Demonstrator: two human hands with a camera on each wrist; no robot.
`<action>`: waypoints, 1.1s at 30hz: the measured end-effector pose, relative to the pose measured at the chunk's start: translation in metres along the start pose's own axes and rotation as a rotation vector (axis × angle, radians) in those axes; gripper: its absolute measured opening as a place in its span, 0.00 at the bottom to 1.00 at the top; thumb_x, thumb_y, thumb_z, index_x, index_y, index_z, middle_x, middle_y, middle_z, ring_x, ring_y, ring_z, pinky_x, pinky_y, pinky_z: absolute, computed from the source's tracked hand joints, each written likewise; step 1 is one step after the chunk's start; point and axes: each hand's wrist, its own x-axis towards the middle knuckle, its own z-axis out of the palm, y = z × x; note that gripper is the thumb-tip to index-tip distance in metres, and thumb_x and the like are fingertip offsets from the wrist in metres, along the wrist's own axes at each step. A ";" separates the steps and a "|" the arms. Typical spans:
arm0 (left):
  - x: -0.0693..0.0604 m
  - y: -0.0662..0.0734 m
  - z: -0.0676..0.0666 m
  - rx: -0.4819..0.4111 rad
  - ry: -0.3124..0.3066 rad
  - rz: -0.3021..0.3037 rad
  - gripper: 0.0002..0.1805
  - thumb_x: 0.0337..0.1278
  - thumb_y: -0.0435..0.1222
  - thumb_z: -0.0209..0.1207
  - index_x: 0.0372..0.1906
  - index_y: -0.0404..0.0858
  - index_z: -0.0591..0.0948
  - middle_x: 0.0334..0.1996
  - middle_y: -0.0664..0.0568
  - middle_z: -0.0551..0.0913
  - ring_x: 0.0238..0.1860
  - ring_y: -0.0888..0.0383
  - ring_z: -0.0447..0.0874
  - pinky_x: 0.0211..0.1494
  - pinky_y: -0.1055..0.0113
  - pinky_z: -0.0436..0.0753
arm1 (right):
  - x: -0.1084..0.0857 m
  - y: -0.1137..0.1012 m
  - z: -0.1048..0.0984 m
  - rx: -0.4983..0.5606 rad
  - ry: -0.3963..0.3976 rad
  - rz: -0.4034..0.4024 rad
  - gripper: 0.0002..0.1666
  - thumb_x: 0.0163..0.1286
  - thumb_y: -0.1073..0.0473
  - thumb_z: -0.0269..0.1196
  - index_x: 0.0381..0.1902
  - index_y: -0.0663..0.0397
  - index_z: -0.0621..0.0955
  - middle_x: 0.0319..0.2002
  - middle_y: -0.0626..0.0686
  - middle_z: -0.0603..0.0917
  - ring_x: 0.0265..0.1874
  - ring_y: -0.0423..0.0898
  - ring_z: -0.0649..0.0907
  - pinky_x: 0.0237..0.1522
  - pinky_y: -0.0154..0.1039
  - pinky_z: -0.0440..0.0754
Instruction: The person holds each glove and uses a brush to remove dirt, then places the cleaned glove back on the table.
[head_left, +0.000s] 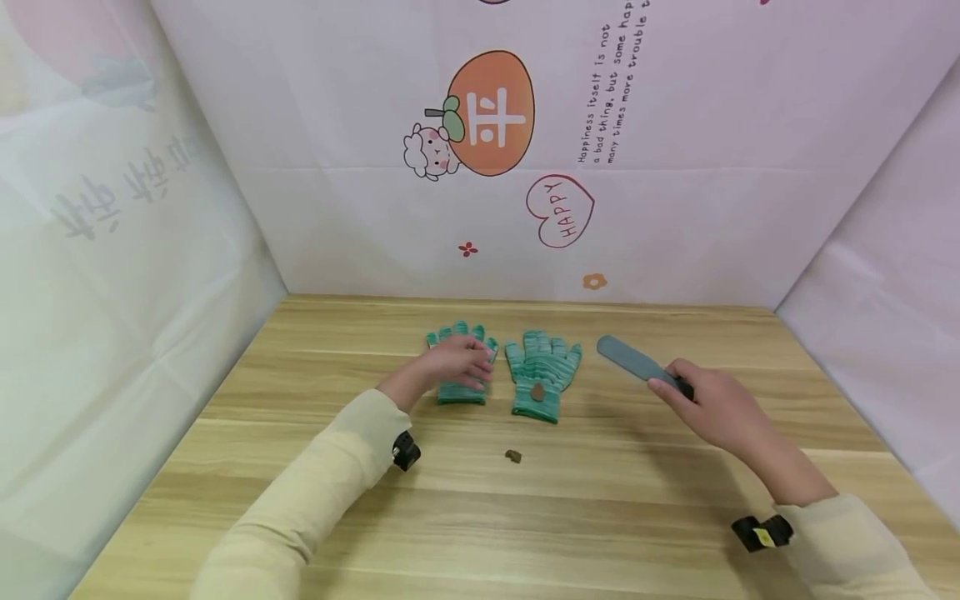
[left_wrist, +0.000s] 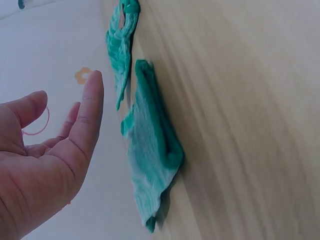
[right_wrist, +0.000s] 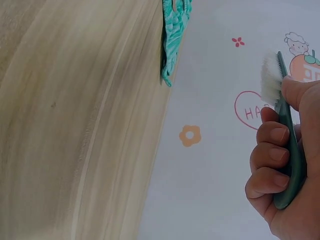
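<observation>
Here, the brush is gripped at right by the right hand, fingers curled, a gap left before the right glove; toward the far table edge, the left glove is overhung by the left hand, fingers loosely extended.

L hand — fingers out | nr grn glove + 2nd grn glove — on wood tbl

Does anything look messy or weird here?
Yes: a brown teardrop-shaped patch is on the green striped knit glove at right, and a small brown lump lies on the light wooden table. Both look out of place, maybe dirt.
</observation>
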 end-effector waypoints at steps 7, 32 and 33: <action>0.009 -0.005 0.016 0.017 -0.026 0.011 0.19 0.75 0.35 0.48 0.60 0.25 0.71 0.51 0.33 0.79 0.47 0.46 0.83 0.44 0.59 0.84 | 0.003 0.006 0.004 0.013 0.006 0.010 0.17 0.77 0.47 0.53 0.34 0.53 0.73 0.16 0.45 0.65 0.14 0.41 0.64 0.18 0.35 0.62; 0.030 0.002 0.064 0.310 0.185 -0.086 0.12 0.66 0.37 0.61 0.44 0.30 0.76 0.31 0.44 0.81 0.28 0.53 0.83 0.27 0.65 0.84 | 0.004 0.010 0.013 0.035 -0.011 0.016 0.18 0.77 0.47 0.54 0.34 0.55 0.75 0.18 0.47 0.67 0.15 0.41 0.66 0.18 0.34 0.64; 0.030 0.004 0.066 0.340 0.196 -0.092 0.12 0.64 0.36 0.62 0.41 0.30 0.77 0.29 0.43 0.81 0.26 0.53 0.83 0.26 0.65 0.84 | 0.003 0.010 0.013 0.036 -0.014 0.018 0.18 0.77 0.47 0.54 0.34 0.55 0.75 0.18 0.47 0.67 0.15 0.41 0.66 0.18 0.34 0.64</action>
